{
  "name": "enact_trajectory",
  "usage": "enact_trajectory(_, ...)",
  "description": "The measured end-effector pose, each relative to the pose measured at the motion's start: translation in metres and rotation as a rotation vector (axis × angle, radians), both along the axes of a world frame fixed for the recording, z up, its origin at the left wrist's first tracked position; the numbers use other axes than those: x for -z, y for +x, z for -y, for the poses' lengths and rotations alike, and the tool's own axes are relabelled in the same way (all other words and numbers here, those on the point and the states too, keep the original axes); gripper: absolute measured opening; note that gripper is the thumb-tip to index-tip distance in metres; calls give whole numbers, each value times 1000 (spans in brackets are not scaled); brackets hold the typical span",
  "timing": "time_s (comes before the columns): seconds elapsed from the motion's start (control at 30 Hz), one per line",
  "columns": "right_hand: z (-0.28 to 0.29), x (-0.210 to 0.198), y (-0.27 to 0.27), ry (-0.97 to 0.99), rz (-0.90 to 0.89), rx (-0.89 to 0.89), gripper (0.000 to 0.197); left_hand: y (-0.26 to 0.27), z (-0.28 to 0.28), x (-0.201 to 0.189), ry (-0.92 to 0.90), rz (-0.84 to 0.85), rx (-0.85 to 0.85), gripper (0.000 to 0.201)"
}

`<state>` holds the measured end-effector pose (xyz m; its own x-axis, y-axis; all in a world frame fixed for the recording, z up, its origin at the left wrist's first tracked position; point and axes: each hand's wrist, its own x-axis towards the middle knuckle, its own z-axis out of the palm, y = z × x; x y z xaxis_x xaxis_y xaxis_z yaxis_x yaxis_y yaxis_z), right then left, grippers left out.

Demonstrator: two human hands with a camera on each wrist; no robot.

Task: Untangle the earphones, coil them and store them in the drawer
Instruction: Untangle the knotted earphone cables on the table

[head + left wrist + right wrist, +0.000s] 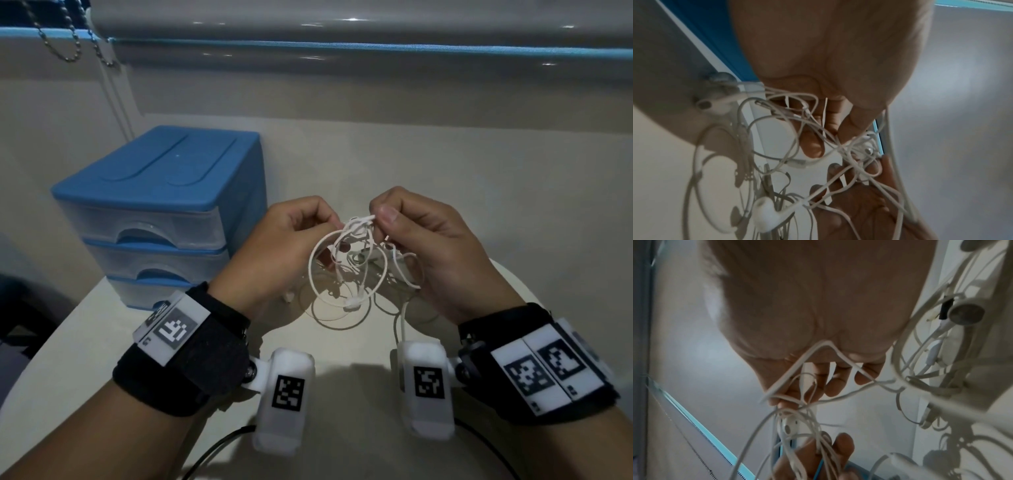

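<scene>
White tangled earphones [356, 260] hang in loops between both hands, a little above the white table [342, 346]. My left hand [291, 236] pinches a strand at the tangle's upper left. My right hand [418, 236] pinches the knot at the upper right, with other strands across its curled fingers. The left wrist view shows an earbud [766, 216] dangling low and the cable [793, 123] crossing my left hand's fingers [813, 146]. An inline remote [787, 426] and an earbud [966, 313] show in the right wrist view. The blue drawer unit [161, 212] stands left, all three drawers closed.
The drawer unit sits near the table's rounded left edge. A wall [445, 102] with a window blind [308, 34] and its bead chain [72, 48] rises behind the table. Black cables [219, 448] trail from the wrist cameras near the front edge.
</scene>
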<state>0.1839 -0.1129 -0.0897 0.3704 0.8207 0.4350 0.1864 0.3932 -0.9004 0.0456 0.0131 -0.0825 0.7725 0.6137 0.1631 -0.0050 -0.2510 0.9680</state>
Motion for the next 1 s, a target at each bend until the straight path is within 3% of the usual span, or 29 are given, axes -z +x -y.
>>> enact_trajectory(0.1, -1, 0, 1, -63, -20, -20, 28, 0, 0, 1, -1, 4, 36, 7)
enact_trajectory(0.17, -2, 3, 3, -182, 82, -10, 29, -1, 1, 1, 12, 38, 65, 2)
enact_trajectory(0.23, -3, 4, 4, -232, 97, -5, 28, -1, 1, 1, 50, 57, 77, 9)
enact_trajectory(0.43, -3, 0, 10, -56, 18, 82, 23, -1, -3, 4, 119, -30, -30, 17)
enact_trajectory(0.63, -1, -2, 15, 31, -284, 157, 25, -1, -4, 2, 100, 73, -75, 19)
enact_trajectory(0.77, -5, 0, 19, 34, -385, 265, 27, -1, -2, 0, 102, 114, -57, 22)
enact_trajectory(1.0, -8, 1, 15, 56, -353, 219, 16, -3, 0, -1, 112, 132, -17, 29)
